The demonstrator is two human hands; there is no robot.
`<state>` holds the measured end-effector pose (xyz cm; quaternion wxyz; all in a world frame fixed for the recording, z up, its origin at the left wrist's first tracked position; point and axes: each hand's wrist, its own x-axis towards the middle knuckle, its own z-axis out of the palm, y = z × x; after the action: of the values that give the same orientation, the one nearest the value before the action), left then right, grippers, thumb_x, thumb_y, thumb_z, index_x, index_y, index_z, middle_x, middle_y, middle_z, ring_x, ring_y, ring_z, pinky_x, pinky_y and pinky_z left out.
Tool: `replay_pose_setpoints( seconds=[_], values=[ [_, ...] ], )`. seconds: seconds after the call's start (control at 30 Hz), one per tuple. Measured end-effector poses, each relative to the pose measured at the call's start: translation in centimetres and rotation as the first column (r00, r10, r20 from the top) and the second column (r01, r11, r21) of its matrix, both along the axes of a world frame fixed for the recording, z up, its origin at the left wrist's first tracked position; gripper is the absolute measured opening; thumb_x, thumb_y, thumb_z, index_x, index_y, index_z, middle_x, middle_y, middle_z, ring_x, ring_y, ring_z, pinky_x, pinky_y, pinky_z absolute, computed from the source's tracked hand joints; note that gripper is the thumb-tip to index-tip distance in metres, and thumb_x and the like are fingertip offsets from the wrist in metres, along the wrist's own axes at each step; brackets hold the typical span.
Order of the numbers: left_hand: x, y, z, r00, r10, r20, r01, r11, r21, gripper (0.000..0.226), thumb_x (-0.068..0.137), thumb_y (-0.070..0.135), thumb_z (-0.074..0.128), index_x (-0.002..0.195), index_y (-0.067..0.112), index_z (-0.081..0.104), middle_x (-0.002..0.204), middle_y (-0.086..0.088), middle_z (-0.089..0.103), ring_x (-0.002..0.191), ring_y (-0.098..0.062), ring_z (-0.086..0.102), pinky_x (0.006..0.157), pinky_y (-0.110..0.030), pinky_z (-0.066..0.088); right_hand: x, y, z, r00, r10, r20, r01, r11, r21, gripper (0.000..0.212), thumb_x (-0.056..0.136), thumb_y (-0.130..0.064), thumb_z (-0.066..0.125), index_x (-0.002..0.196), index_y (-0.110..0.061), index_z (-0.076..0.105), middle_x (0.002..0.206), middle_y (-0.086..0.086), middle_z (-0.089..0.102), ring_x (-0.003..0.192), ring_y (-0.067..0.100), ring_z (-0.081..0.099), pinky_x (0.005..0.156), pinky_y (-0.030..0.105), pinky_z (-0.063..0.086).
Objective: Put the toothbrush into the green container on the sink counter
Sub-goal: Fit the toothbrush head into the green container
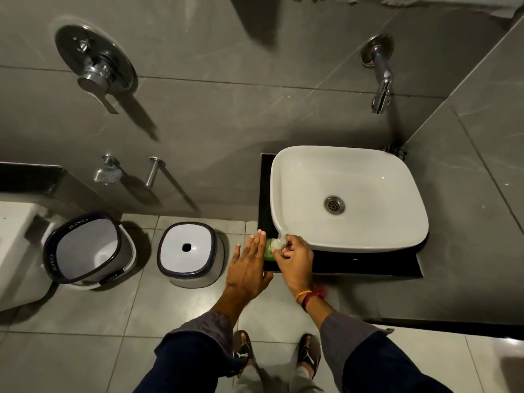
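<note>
The green container [267,252] stands on the front left corner of the black sink counter [357,264], mostly hidden between my hands. My right hand [295,260] is shut on the toothbrush [276,244]. Only its pale whitish end shows, right over the container's top. My left hand [247,268] is open with fingers stretched flat. It sits just left of the container at the counter's edge, and I cannot tell whether it touches the container.
A white basin [377,171] fills most of the counter, under a wall spout [381,80]. On the floor to the left stand a lidded bin [187,255] and an open bucket [85,248]. A toilet edge shows at far left.
</note>
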<state>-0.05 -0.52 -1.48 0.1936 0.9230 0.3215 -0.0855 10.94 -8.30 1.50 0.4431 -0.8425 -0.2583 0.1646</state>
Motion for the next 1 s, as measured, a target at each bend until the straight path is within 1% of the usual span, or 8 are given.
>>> replay_pose_setpoints(
  seconds=[0.13, 0.33, 0.5, 0.6, 0.7, 0.8, 0.9, 1.0],
  values=[
    [0.1, 0.0, -0.2, 0.999, -0.022, -0.023, 0.022, 1.000, -0.007, 0.094, 0.098, 0.050, 0.052, 0.160, 0.020, -0.012, 0.171, -0.001, -0.009, 0.158, -0.025, -0.003, 0.127, -0.053, 0.011, -0.3, 0.7, -0.3, 0.993, 0.068, 0.095, -0.057, 0.992, -0.112, 0.030, 0.083, -0.014, 0.079, 0.110, -0.007, 0.068, 0.107, 0.010, 0.069, 0.096, 0.026, 0.069, 0.090, 0.042, 0.062],
    [0.3, 0.3, -0.2, 0.998, -0.046, -0.044, 0.048, 0.998, 0.031, 0.093, 0.100, 0.050, 0.052, 0.160, 0.019, -0.012, 0.170, -0.003, -0.011, 0.157, -0.025, -0.005, 0.128, -0.053, 0.008, -0.2, 0.6, 0.4, 0.973, 0.165, 0.159, -0.144, 0.980, -0.133, 0.042, 0.084, -0.022, 0.078, 0.122, -0.011, 0.065, 0.115, 0.009, 0.069, 0.109, 0.020, 0.065, 0.100, 0.033, 0.056],
    [0.4, 0.1, -0.2, 0.998, -0.035, -0.060, 0.037, 0.999, 0.038, 0.093, 0.100, 0.047, 0.052, 0.160, 0.018, -0.013, 0.170, -0.004, -0.013, 0.157, -0.024, -0.007, 0.127, -0.053, 0.008, 0.3, 1.2, 0.7, 0.939, 0.284, 0.194, -0.230, 0.938, -0.259, 0.030, 0.092, -0.022, 0.068, 0.117, -0.005, 0.066, 0.115, 0.011, 0.065, 0.106, 0.024, 0.066, 0.096, 0.034, 0.058],
    [0.6, 0.1, -0.1, 0.997, -0.022, -0.067, 0.025, 0.999, 0.035, 0.093, 0.099, 0.046, 0.053, 0.160, 0.017, -0.012, 0.170, -0.004, -0.013, 0.157, -0.024, -0.007, 0.128, -0.053, 0.007, 0.5, 1.9, 1.2, 0.916, 0.337, 0.216, -0.225, 0.880, -0.418, 0.041, 0.098, -0.037, 0.059, 0.121, -0.003, 0.063, 0.119, 0.014, 0.065, 0.106, 0.027, 0.067, 0.090, 0.036, 0.060],
    [0.6, 0.1, 0.0, 0.998, -0.021, -0.067, 0.023, 0.999, 0.030, 0.093, 0.099, 0.045, 0.054, 0.160, 0.017, -0.011, 0.170, -0.005, -0.012, 0.157, -0.024, -0.006, 0.128, -0.053, 0.006, 0.5, 2.1, 1.6, 0.923, 0.305, 0.233, -0.150, 0.844, -0.514, 0.055, 0.095, -0.055, 0.054, 0.114, -0.005, 0.067, 0.110, 0.014, 0.071, 0.097, 0.027, 0.070, 0.081, 0.037, 0.062],
    [0.5, 0.0, 0.0, 0.998, -0.021, -0.058, 0.023, 0.999, 0.029, 0.090, 0.101, 0.050, 0.048, 0.160, 0.017, -0.012, 0.170, -0.005, -0.012, 0.157, -0.024, -0.007, 0.128, -0.053, 0.006, -0.4, 1.7, 1.6, 0.949, 0.221, 0.227, -0.106, 0.896, -0.432, 0.056, 0.087, -0.057, 0.063, 0.112, -0.006, 0.066, 0.107, 0.013, 0.072, 0.096, 0.028, 0.071, 0.080, 0.038, 0.063],
    [0.5, 0.0, 0.1, 0.997, -0.025, -0.071, 0.026, 0.999, 0.021, 0.090, 0.102, 0.052, 0.047, 0.160, 0.017, -0.011, 0.170, -0.005, -0.011, 0.157, -0.025, -0.007, 0.127, -0.053, 0.006, -0.9, 1.4, 1.1, 0.970, 0.179, 0.165, -0.126, 0.949, -0.290, 0.044, 0.087, -0.037, 0.070, 0.118, -0.006, 0.066, 0.117, 0.013, 0.070, 0.110, 0.028, 0.068, 0.097, 0.037, 0.059],
    [0.6, -0.2, 0.3, 0.997, -0.016, -0.081, 0.018, 0.999, 0.027, 0.093, 0.099, 0.046, 0.054, 0.160, 0.016, -0.011, 0.170, -0.006, -0.011, 0.157, -0.025, -0.006, 0.128, -0.054, 0.006, -0.6, 1.7, 1.3, 0.982, 0.123, 0.141, -0.073, 0.945, -0.318, 0.039, 0.090, -0.039, 0.069, 0.106, -0.004, 0.071, 0.106, 0.015, 0.074, 0.100, 0.029, 0.072, 0.089, 0.037, 0.061]
  ],
)
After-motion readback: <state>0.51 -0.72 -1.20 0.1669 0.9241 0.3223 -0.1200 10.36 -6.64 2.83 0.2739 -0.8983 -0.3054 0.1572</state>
